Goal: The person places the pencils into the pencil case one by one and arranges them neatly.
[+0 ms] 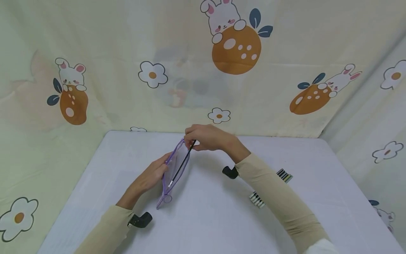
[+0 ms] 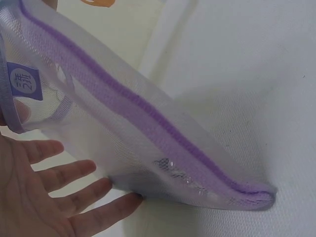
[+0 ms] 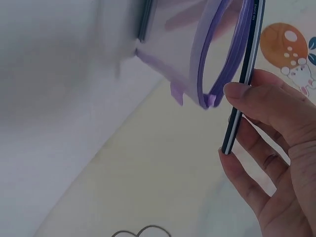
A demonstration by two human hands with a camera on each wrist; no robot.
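A translucent mesh pouch point(image 2: 123, 133) with purple zipper edges is held tilted above the table. My left hand point(image 1: 155, 173) grips its side, thumb and fingers on opposite faces; in the left wrist view its four fingers point(image 2: 74, 173) stretch along the mesh. My right hand point(image 1: 206, 137) pinches the upper end of a dark pencil point(image 3: 242, 81) with a pale stripe, at the pouch's gaping mouth. Lower down, the pencil's light patterned end lies between the purple edges, blurred through the mesh. A purple label point(image 2: 24, 80) hangs on the pouch.
Several pencils lie side by side on the white table point(image 1: 203, 218); my right sleeve point(image 1: 282, 201) crosses over them, leaving dark ends point(image 1: 284, 175) and checkered ends point(image 1: 256, 200) showing. A patterned curtain point(image 1: 111, 70) hangs behind the table. Black wrist cameras point(image 1: 140, 219) sit below both wrists.
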